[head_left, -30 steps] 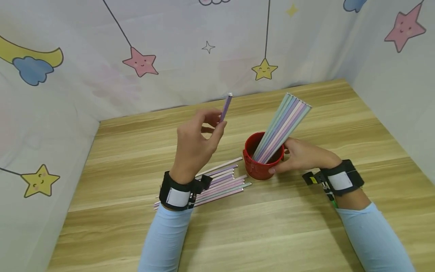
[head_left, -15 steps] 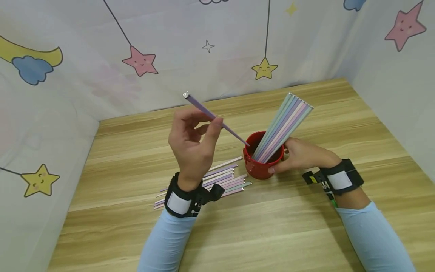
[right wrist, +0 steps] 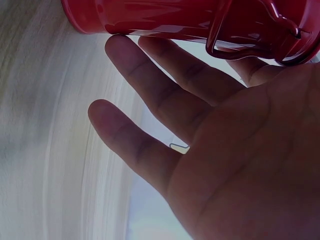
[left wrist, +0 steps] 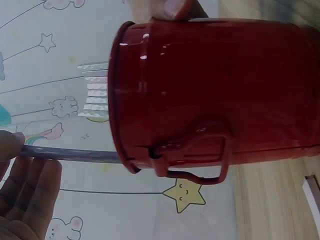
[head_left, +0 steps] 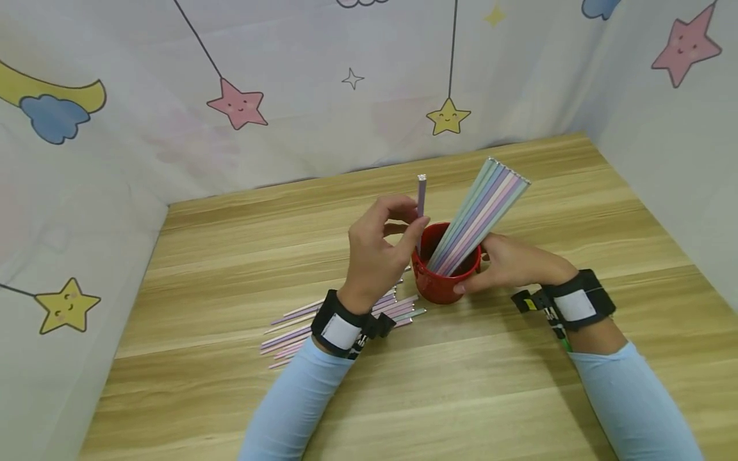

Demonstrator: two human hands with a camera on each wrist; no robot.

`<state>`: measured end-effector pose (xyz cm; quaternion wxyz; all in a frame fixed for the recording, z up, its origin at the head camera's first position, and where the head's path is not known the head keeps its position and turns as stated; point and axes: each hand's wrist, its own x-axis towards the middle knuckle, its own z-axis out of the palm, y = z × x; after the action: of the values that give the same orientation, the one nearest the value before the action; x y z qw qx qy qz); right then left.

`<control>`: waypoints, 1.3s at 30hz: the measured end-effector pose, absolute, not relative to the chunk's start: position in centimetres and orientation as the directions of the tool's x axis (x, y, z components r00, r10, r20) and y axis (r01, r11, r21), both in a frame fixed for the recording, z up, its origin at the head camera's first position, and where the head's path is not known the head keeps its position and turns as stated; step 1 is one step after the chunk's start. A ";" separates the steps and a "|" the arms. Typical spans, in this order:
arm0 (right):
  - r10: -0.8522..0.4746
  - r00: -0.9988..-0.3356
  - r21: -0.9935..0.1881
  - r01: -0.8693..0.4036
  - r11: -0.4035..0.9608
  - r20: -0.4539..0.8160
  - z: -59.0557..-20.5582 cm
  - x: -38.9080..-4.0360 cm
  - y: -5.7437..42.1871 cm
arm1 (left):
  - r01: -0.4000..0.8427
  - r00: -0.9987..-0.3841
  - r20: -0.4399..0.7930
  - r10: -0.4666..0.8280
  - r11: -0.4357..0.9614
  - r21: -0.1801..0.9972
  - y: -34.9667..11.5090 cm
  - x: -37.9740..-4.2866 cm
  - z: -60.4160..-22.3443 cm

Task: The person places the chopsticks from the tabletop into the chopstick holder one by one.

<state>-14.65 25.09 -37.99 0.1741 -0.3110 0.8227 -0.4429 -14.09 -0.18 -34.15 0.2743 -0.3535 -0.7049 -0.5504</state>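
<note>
Right over the rim of the red cup (head_left: 439,289), head view: the left hand (head_left: 375,253) pinches a purple stick (head_left: 422,195) nearly upright, its lower end inside! Pastel sticks (head_left: 478,214) lean right in the cup; loose sticks (head_left: 291,335) lie left on the surface (head_left: 230,250). The right hand (head_left: 516,261) grips the far side. Left wrist: thumb and fingers pinch the stick's upper part. Right wrist: fingers spread, some tips at the cup, one clear of it.

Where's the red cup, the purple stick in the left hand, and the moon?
Red cup (left wrist: 210,85): left wrist view, its side.
Purple stick (head_left: 421,196): head view, its upper part.
Moon (head_left: 37,86): head view, its yellow curve.
</note>
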 end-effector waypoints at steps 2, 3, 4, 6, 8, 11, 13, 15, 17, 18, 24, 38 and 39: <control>-0.668 -0.744 -0.835 -0.359 0.417 -0.013 -38.0 -14.7 25.1 | 0.793 -0.609 0.761 0.222 0.176 0.584 0.1 -14.2 -34.6; -0.669 -0.744 -0.835 -0.358 0.418 -0.016 -38.0 -14.7 25.1 | 0.789 -0.615 0.753 0.236 0.189 0.585 0.2 -14.3 -34.8; -0.667 -0.745 -0.836 -0.354 0.420 -0.019 -38.0 -14.7 25.1 | 0.784 -0.621 0.744 0.247 0.202 0.587 0.3 -14.4 -35.0; -0.664 -0.747 -0.835 -0.351 0.423 -0.022 -38.0 -14.7 25.1 | 0.770 -0.638 0.722 0.269 0.231 0.594 0.5 -14.5 -35.4; -0.662 -0.749 -0.839 -0.345 0.422 -0.025 -38.0 -14.7 25.1 | 0.753 -0.658 0.694 0.291 0.266 0.602 0.7 -14.6 -35.8; -0.662 -0.749 -0.840 -0.348 0.417 -0.018 -38.1 -14.6 25.1 | 0.721 -0.692 0.645 0.324 0.330 0.609 0.7 -14.8 -36.2; -0.663 -0.748 -0.841 -0.350 0.413 -0.014 -38.1 -14.7 25.1 | 0.701 -0.712 0.612 0.343 0.375 0.606 0.7 -14.8 -36.3; -0.663 -0.749 -0.840 -0.352 0.412 -0.012 -38.2 -14.7 25.0 | 0.689 -0.724 0.588 0.361 0.416 0.593 0.6 -14.8 -36.4; -0.662 -0.749 -0.841 -0.350 0.412 -0.013 -38.2 -14.6 25.0 | 0.684 -0.728 0.575 0.373 0.443 0.579 0.5 -14.8 -36.4; -0.662 -0.749 -0.842 -0.349 0.412 -0.013 -38.2 -14.6 25.0 | 0.684 -0.729 0.572 0.377 0.450 0.575 0.4 -14.8 -36.4; -0.668 -0.744 -0.841 -0.355 0.409 -0.011 -38.1 -14.7 25.0 | 0.671 -0.741 0.542 0.396 0.472 0.572 -0.3 -15.0 -36.0; -0.645 -0.764 -0.828 -0.370 0.422 0.013 -38.1 -14.8 24.8 | 0.494 -0.854 0.081 0.514 0.751 0.438 -3.0 -16.0 -35.9; -0.640 -0.768 -0.829 -0.367 0.423 0.013 -38.2 -14.8 24.7 | 0.480 -0.855 0.028 0.518 0.771 0.418 -3.1 -16.1 -36.2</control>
<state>-14.84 24.73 -38.17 0.1541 -0.3035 0.8293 -0.4431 -16.12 -3.09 -36.19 -0.0442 -0.2654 -0.9400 -0.2099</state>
